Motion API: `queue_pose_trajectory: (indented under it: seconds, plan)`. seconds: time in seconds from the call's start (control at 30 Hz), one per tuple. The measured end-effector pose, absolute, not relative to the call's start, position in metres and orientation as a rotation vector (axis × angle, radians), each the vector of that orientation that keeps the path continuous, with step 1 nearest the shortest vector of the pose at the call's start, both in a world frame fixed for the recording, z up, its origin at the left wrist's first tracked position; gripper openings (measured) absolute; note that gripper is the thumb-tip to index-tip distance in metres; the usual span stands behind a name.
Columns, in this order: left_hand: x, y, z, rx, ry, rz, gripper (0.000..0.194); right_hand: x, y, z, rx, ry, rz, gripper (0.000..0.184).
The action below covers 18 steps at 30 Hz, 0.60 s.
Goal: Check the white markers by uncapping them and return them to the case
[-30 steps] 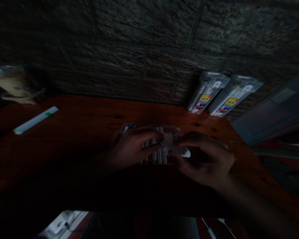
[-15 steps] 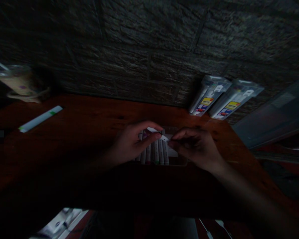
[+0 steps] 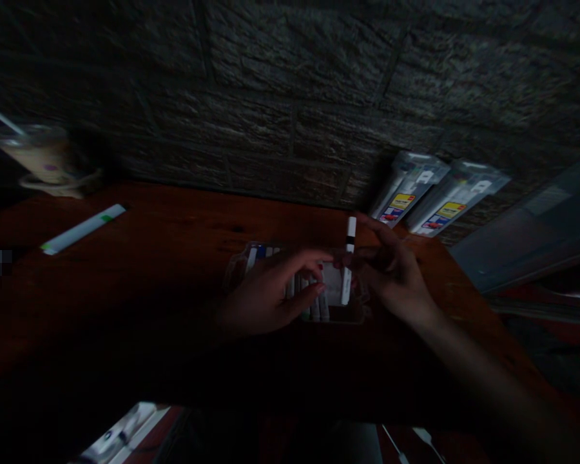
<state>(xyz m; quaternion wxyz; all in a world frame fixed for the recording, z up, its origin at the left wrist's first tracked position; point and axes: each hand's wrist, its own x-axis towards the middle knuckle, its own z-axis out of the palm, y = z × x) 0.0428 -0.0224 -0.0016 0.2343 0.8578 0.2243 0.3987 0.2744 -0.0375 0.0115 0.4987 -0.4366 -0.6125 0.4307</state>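
My right hand pinches a white marker with a black band, held nearly upright over the right end of a clear plastic case. Beside it, my left hand hovers above the case, thumb and index finger apart and nothing visible between them. Under the left hand lies a row of light-coloured markers in the case, partly covered by the fingers. A pale patch shows in the case to the right of that row.
Two clear cases with yellow and blue labels lean against the stone wall at back right. A white and green strip-like packet lies at left on the wooden table, near a drink cup with a straw.
The marker has turned from slanted to nearly upright and moved right in my right hand. My left hand has let go of it, its fingers now apart.
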Motion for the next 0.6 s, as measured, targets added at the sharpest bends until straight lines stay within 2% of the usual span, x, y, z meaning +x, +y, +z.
queue_pose_trajectory:
  seconds: [0.07, 0.17, 0.4, 0.6]
  plan:
    - [0.044, -0.025, -0.001, 2.48, 0.574, 1.002, 0.02, 0.278, -0.033, 0.008, -1.066, -1.486, 1.082, 0.077]
    - [0.047, -0.028, -0.004, 2.605, 0.477, 0.946, 0.013, 0.28, -0.029, 0.002, -1.136, -1.508, 1.122, 0.074]
    - [0.054, -0.032, -0.013, 2.833, 0.231, 0.9, 0.02, 0.275, -0.026, -0.002, -1.24, -1.578, 1.056, 0.049]
    - [0.059, -0.035, -0.011, 2.89, 0.264, 0.89, 0.019, 0.278, -0.021, -0.008, -1.329, -1.659, 0.902, 0.044]
